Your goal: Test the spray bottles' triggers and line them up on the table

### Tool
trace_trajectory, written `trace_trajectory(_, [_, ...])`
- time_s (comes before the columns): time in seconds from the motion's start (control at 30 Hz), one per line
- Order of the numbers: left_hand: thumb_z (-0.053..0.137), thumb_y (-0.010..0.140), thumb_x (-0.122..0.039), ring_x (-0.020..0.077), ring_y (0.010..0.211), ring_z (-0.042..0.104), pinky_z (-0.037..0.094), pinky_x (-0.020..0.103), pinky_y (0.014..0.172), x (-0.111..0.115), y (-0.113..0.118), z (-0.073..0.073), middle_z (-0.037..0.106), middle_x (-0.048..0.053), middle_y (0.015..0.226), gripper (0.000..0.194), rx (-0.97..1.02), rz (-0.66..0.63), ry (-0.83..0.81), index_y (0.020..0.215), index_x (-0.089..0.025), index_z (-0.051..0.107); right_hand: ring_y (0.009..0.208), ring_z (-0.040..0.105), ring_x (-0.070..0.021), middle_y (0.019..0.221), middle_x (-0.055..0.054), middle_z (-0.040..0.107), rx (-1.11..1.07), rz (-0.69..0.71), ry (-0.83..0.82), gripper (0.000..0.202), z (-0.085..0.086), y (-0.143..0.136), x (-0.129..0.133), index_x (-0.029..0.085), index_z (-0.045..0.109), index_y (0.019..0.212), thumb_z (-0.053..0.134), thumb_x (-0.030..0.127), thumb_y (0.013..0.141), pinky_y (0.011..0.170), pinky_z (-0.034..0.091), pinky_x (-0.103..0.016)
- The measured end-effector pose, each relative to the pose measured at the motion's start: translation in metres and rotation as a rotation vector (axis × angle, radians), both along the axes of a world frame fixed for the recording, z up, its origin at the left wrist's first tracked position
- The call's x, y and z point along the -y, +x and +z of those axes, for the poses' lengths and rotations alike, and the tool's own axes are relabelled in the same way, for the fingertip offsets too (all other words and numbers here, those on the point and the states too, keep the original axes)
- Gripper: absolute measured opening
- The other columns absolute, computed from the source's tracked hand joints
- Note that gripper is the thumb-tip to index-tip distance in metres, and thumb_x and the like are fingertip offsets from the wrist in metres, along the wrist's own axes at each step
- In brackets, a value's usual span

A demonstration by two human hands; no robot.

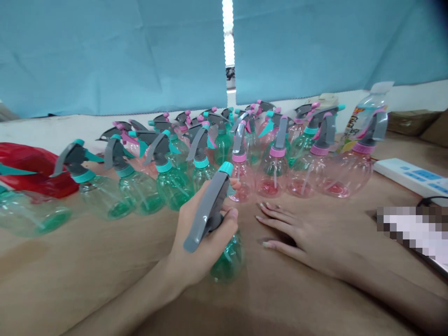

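Far L: a glossy red item (42,179), shape unclear, w/ a teal-collared spray btl (21,210) just in front, cut off by the frame edge. Next, a row of teal-collared btls (175,189), grey triggers on top, approx. up to the middle. L hand (212,247) grasps the held btl (229,263) – green, grey trigger, teal nozzle pointing away – fingers wrapped round its neck, near ctr front of the tabletop (122,261); can't tell if its base touches down. Behind: more btls (221,144), teal & pink mixed. Then four pink-collared btls (266,177) in front. R hand (304,235) grips nothing, palm down, fingers spread, just in front of them. Far R: labelled drink btl (366,114), white box (402,172) w/ blue panels, pixelated dark-edged slab (416,233) nearest.
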State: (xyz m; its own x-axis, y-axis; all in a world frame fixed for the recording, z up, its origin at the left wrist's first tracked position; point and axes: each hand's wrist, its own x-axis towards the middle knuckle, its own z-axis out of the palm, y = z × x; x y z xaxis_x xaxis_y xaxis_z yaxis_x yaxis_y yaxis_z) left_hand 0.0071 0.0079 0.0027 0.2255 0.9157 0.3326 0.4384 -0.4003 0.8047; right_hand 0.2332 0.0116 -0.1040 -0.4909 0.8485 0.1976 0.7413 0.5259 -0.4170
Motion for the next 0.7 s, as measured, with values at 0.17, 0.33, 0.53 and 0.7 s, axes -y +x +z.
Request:
trace_trajectory(0.17, [0.052, 0.075, -0.016, 0.013, 0.071, 0.06, 0.052, 0.027, 0.071, -0.0002, 0.0014, 0.0018, 0.058, -0.001, 0.084, 0.032, -0.017, 0.01, 0.012, 0.106, -0.021, 0.053, 0.136, 0.03, -0.0264, 0.149, -0.004, 0.035, 0.017, 0.008, -0.016, 0.054, 0.0003, 0.0003, -0.0008, 0.026, 0.045, 0.138, 0.046, 0.052, 0.09, 0.11, 0.03, -0.049])
trace_trajectory(0.33, [0.053, 0.073, -0.016, 0.0133, 0.067, 0.06, 0.052, 0.027, 0.068, 0.0, 0.0018, 0.0022, 0.059, -0.002, 0.078, 0.032, -0.007, 0.018, -0.007, 0.105, -0.022, 0.052, 0.136, 0.031, -0.0271, 0.148, -0.003, 0.036, 0.003, 0.008, -0.012, 0.053, 0.0016, 0.0004, 0.0003, 0.028, 0.045, 0.138, 0.048, 0.052, 0.09, 0.11, 0.03, -0.05])
trace_trajectory(0.53, [0.053, 0.074, -0.015, 0.013, 0.067, 0.06, 0.053, 0.026, 0.067, 0.0, 0.0016, 0.0024, 0.06, -0.002, 0.081, 0.032, -0.019, 0.009, 0.005, 0.105, -0.022, 0.053, 0.136, 0.032, -0.0269, 0.148, -0.003, 0.036, 0.006, 0.0, 0.002, 0.054, 0.0007, 0.0007, 0.0008, 0.029, 0.043, 0.138, 0.047, 0.052, 0.09, 0.109, 0.031, -0.05])
trace_trajectory(0.7, [0.05, 0.077, -0.018, 0.0123, 0.069, 0.06, 0.053, 0.024, 0.068, 0.0006, 0.0014, 0.0032, 0.058, -0.001, 0.083, 0.03, -0.028, 0.013, 0.02, 0.106, -0.021, 0.054, 0.136, 0.03, -0.0263, 0.149, -0.004, 0.034, 0.052, 0.005, -0.012, 0.055, 0.0034, -0.0002, 0.0005, 0.025, 0.044, 0.138, 0.045, 0.053, 0.09, 0.11, 0.031, -0.049])
